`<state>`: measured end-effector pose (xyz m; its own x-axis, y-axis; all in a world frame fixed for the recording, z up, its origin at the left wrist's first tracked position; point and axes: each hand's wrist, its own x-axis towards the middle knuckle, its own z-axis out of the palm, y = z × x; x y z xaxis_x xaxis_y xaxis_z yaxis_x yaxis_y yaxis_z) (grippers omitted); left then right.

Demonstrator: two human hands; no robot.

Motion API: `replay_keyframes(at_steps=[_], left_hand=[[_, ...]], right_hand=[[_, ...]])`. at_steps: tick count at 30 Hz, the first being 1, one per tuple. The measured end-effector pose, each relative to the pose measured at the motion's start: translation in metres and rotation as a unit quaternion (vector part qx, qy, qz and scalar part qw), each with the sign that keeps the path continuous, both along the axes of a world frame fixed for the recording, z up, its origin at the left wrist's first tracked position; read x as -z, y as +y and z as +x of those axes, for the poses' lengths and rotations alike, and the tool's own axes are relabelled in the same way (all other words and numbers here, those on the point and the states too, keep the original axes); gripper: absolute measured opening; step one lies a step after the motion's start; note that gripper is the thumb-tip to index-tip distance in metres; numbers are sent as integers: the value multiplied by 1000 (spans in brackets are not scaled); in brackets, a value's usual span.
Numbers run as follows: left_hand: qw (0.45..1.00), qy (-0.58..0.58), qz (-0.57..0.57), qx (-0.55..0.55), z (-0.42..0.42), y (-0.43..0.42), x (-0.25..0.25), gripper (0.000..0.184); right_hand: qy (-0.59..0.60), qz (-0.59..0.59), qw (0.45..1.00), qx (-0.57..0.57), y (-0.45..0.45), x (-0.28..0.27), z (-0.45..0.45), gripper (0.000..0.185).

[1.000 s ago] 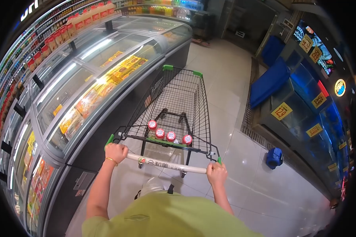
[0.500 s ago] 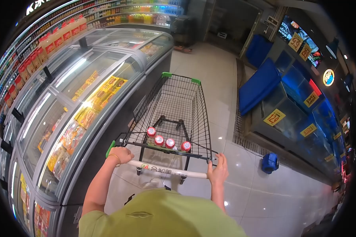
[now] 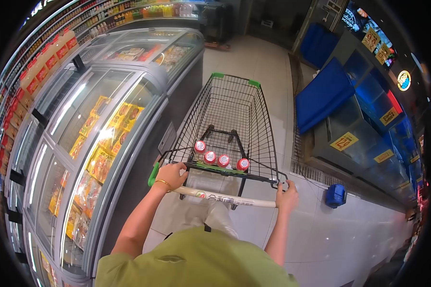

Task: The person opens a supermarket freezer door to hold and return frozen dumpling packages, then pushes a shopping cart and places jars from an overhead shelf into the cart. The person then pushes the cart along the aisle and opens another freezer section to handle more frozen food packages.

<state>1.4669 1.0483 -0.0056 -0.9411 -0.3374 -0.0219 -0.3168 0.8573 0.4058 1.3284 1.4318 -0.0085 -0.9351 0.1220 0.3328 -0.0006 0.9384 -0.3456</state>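
Note:
In front of me stands a black wire shopping cart with green corner pieces and a pale, printed handlebar. My left hand, with a bracelet at the wrist, is wrapped round the bar's left end. At the other end my right hand is closed on the bar, its thumb near the cart's frame. Several bottles with red-rimmed caps are lined up at the near end of the basket. Their bodies are mostly hidden below the caps.
Glass-topped freezers with yellow packets run along the left, close to the cart. On the right are tanks with price signs, a leaning blue panel and a blue object on the floor. Drink shelves curve behind.
The cart and both hands have shifted right and slightly up in view. The freezers have slid left and down. Both hands keep their grip on the bar.

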Motion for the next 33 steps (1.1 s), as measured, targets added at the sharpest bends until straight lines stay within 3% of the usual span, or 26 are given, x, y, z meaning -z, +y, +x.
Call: replay_keyframes(at_steps=[13, 20, 33], left_hand=[[994, -97, 55, -3, -193, -42, -30, 41], [993, -100, 34, -50, -294, -70, -49, 44], [990, -134, 42, -31, -467, -100, -68, 54]], right_hand=[[-28, 14, 999, 12, -39, -30, -180, 26], [-15, 11, 1000, -20, -67, -38, -278, 24], [-14, 18, 1000, -22, -104, -65, -460, 24]])
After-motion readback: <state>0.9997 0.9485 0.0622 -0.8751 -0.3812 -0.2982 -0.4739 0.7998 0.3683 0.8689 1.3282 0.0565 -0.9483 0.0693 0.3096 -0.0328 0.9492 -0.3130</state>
